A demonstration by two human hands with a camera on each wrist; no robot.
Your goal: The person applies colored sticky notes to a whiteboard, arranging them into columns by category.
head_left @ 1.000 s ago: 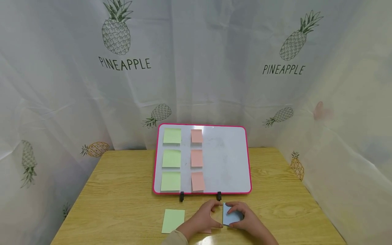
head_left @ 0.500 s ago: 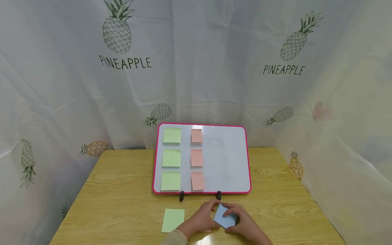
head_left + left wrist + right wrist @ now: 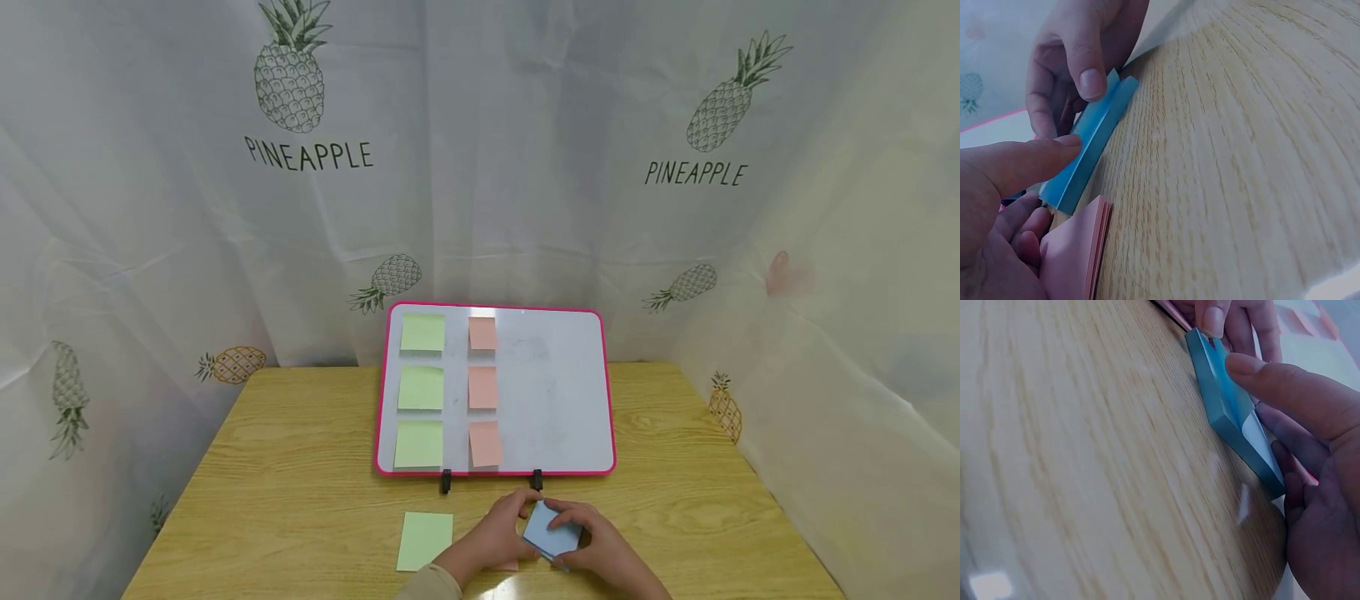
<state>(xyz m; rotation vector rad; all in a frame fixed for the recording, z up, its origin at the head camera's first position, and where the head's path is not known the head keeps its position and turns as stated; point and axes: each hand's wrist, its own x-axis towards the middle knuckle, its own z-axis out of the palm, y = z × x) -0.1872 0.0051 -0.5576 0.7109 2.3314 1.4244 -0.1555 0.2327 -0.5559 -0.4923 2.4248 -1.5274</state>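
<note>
A pad of blue sticky notes (image 3: 551,527) lies turned at an angle between the two hands, in front of the whiteboard. My left hand (image 3: 499,533) holds the pad's left corner, thumb on the near side and fingers on the far side. From the right, my right hand (image 3: 600,542) pinches the top sheet between thumb and fingers. That sheet stands partly lifted from the blue pad (image 3: 1100,140) near the right thumb in the left wrist view. A pad of pink sticky notes (image 3: 1072,256) lies beneath the left hand, mostly hidden in the head view.
The pink-rimmed whiteboard (image 3: 555,392) stands on two black feet, bearing a column of green notes (image 3: 420,388) and a column of pink notes (image 3: 482,388). A green sticky-note pad (image 3: 424,542) lies left of the hands on the wooden table (image 3: 300,467). A pineapple-print curtain (image 3: 480,167) surrounds it.
The blue pad has moved left and turned, from squarely under the right hand to between both hands. The left hand has taken hold of its corner, and the top sheet has begun to lift.
</note>
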